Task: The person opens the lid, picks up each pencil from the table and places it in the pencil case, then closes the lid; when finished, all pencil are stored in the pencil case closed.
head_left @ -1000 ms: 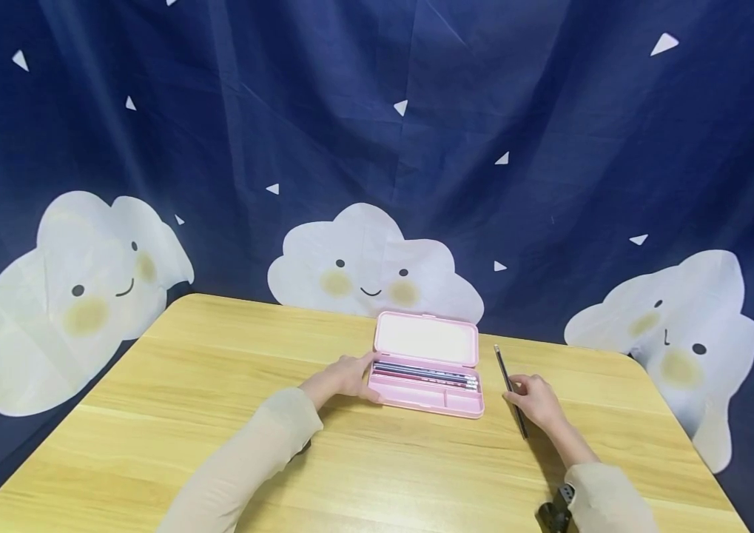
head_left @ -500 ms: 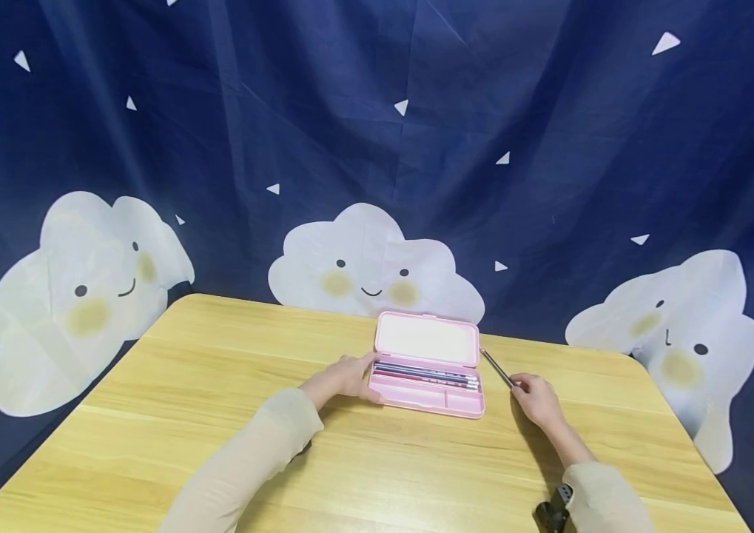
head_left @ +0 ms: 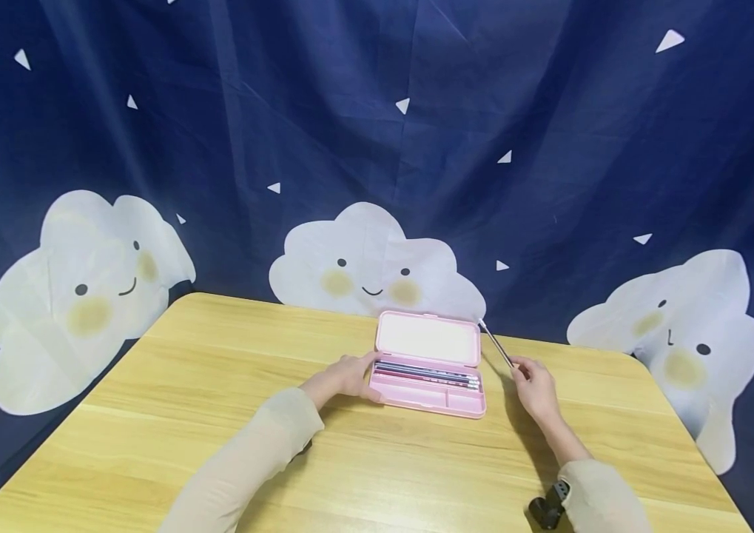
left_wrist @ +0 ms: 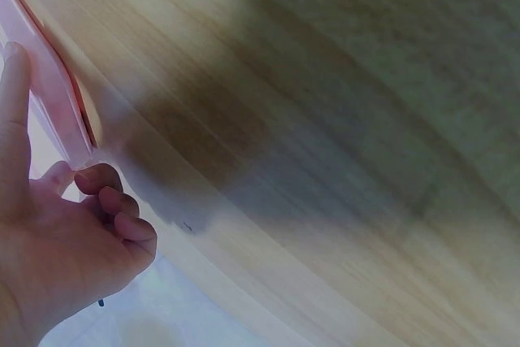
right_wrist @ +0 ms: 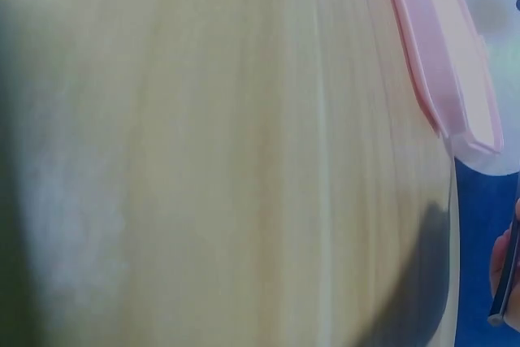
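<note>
A pink pencil case (head_left: 410,395) lies on the table with its lid (head_left: 428,337) raised at the back. Several dark and red pencils (head_left: 425,374) fill its rear compartment, eraser ends to the right. My left hand (head_left: 348,376) grips the case's left end, thumb at the front corner; the left wrist view has the thumb along the pink side wall (left_wrist: 50,83) and other fingers curled. To the right of the case, my right hand (head_left: 536,389) pinches a dark pencil (head_left: 498,346), raised and slanting toward the lid's right corner. The right wrist view catches that pencil's lower end (right_wrist: 500,302).
The wooden table (head_left: 350,466) has rounded far corners, and its back edge runs close behind the case. A dark blue curtain (head_left: 323,111) with smiling clouds hangs behind it. A small black camera (head_left: 548,508) sits at my right wrist.
The right hand has lifted the pencil and moved slightly farther away. Its eraser end has swung left, to the lid's corner. The left hand and the case have stayed put.
</note>
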